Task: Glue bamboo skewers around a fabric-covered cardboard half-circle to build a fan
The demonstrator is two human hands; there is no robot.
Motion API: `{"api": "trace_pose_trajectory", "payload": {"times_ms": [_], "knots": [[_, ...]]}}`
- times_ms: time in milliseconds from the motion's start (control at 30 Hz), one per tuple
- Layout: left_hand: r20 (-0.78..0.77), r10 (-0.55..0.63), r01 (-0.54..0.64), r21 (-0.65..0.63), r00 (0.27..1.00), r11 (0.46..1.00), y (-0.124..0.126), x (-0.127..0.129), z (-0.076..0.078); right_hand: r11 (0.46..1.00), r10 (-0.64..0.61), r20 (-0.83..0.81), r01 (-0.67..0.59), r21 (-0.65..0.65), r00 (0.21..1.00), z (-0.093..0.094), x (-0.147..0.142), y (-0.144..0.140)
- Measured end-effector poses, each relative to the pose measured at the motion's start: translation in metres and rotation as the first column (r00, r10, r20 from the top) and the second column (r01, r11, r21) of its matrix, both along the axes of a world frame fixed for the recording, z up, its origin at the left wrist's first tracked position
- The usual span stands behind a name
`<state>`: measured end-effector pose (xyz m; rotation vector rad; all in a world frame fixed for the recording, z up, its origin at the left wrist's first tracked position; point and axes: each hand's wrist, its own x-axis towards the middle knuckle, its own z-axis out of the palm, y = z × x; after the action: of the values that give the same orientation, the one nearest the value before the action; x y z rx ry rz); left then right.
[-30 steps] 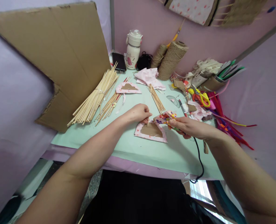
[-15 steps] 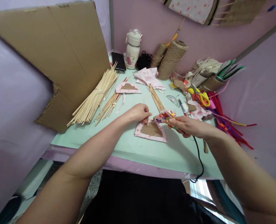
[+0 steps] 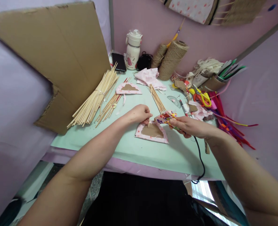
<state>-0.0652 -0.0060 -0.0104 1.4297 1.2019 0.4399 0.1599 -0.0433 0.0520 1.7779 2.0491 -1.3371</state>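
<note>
Pinched in my left hand (image 3: 142, 114) is a thin wooden stick (image 3: 149, 122), its lower end down at the cardboard of a half-round piece (image 3: 152, 131) edged with pink dotted cloth. My right hand (image 3: 188, 126) grips a glue gun (image 3: 165, 117) with a colourful flower pattern, its nozzle pointing left toward the stick. A black cord (image 3: 201, 157) runs down from the gun over the table edge. Just behind the gun lie several wooden sticks (image 3: 157, 99). Farther back sits a second cloth-edged half-round piece (image 3: 128, 88).
A thick bundle of sticks (image 3: 94, 99) leans near a large cardboard sheet (image 3: 70, 56) at left. Along the back stand a white bottle (image 3: 133, 51) and twine spools (image 3: 173, 61). Scissors (image 3: 201, 96), a protractor (image 3: 174, 100) and pipe cleaners (image 3: 233, 125) lie at right.
Both hands hold nearly the same places, with the stick and glue gun still over the half-round piece. The whole view has shifted very slightly.
</note>
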Motion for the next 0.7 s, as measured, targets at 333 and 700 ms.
{"api": "trace_pose_trajectory", "payload": {"times_ms": [333,700], "knots": [[-0.002,-0.003,0.003,-0.003,1.0,1.0,0.001,0.0,-0.002,1.0,-0.004,0.017,0.003,0.003,1.0,0.0,-0.001,0.002],[0.014,0.014,-0.014,0.002,1.0,1.0,0.001,0.001,-0.001,0.943,-0.221,-0.132,0.246,0.225,0.966,-0.009,0.012,-0.019]]}}
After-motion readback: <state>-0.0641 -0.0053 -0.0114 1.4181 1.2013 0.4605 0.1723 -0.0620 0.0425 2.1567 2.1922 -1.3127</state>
